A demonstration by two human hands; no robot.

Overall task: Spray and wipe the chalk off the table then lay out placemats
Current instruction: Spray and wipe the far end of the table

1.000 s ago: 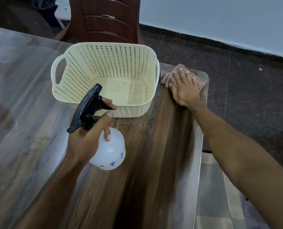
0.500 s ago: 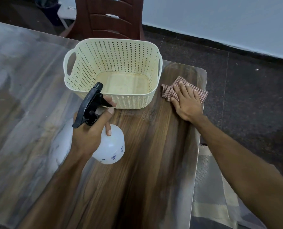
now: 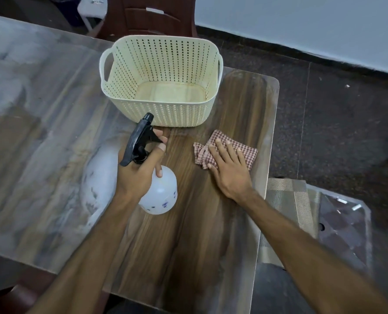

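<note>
My left hand (image 3: pixel 136 173) grips a white spray bottle (image 3: pixel 160 193) by its neck, one finger on the black trigger, held above the wooden table (image 3: pixel 188 245). A folded red-checked cloth (image 3: pixel 245 152) lies on the table's right side, in front of the basket. My right hand (image 3: pixel 228 171) presses flat on it with straight fingers. White chalk smears (image 3: pixel 97 184) cover the table left of the bottle, and more chalk (image 3: pixel 5 71) shows at the far left.
An empty cream perforated basket (image 3: pixel 161 114) stands at the table's far edge. A dark red chair (image 3: pixel 150 17) is behind it. Striped placemats (image 3: pixel 286 200) lie on a low glass-topped surface (image 3: pixel 345 234) right of the table.
My right hand has dragged the cloth toward me along the table's right side, from beside the basket to in front of it. My left hand still holds the bottle.
</note>
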